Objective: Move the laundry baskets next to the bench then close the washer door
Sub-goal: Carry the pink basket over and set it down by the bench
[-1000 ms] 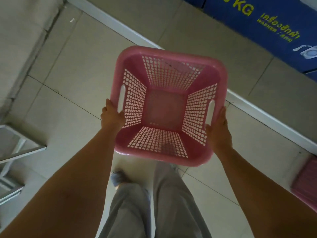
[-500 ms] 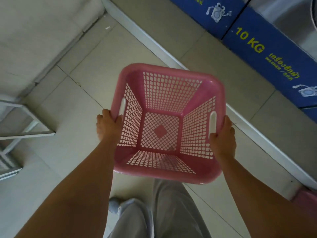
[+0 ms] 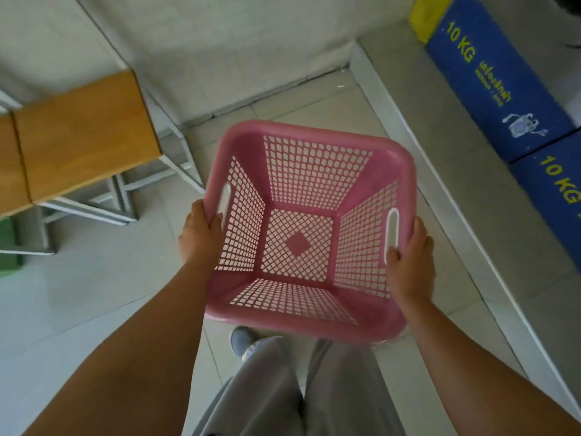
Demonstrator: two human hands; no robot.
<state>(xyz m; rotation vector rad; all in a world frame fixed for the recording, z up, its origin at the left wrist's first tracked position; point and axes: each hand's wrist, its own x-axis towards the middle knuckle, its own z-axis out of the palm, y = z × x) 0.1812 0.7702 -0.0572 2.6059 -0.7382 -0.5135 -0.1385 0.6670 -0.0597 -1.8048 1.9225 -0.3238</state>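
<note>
An empty pink laundry basket (image 3: 380, 171) with latticed walls is held in the air in front of me, above the tiled floor. My left hand (image 3: 199, 236) grips its left rim beside the handle slot. My right hand (image 3: 410, 262) grips the right rim, thumb at the other handle slot. The wooden bench (image 3: 78, 133) with a white metal frame stands to the upper left, apart from the basket. No washer door shows.
Blue washer bases (image 3: 500, 89) marked "10 KG" run along the right on a raised step with a white edge (image 3: 418, 146). A pale wall (image 3: 220, 42) closes the far side. Something green (image 3: 8, 243) sits under the bench at the left edge. My legs and shoe are below.
The view has swung left and up, bringing the bench and far wall into sight. The basket stays in both hands. The second pink basket at the right edge is gone from view.
</note>
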